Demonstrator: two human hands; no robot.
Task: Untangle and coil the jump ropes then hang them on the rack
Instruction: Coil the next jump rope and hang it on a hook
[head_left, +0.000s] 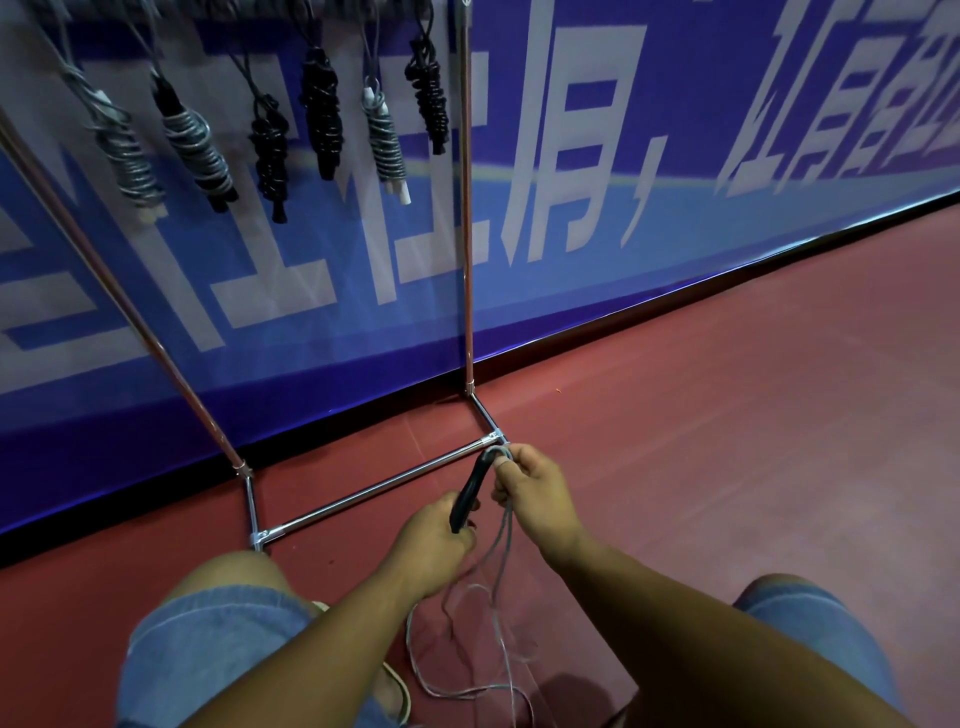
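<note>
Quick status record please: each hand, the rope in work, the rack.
left hand: grips black handle at its lower end
right hand: pinches grey cord at the handle's top
cord: uncoiled, loose loops trail on floor
rack: six coiled ropes hang in view

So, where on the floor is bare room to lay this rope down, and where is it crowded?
Widest bare patch: the red floor right of the rack, between the banner and the right knee. A narrower strip lies between the base bar and the banner. Crowded: between the knees, where the loose rope loops lie.
</note>
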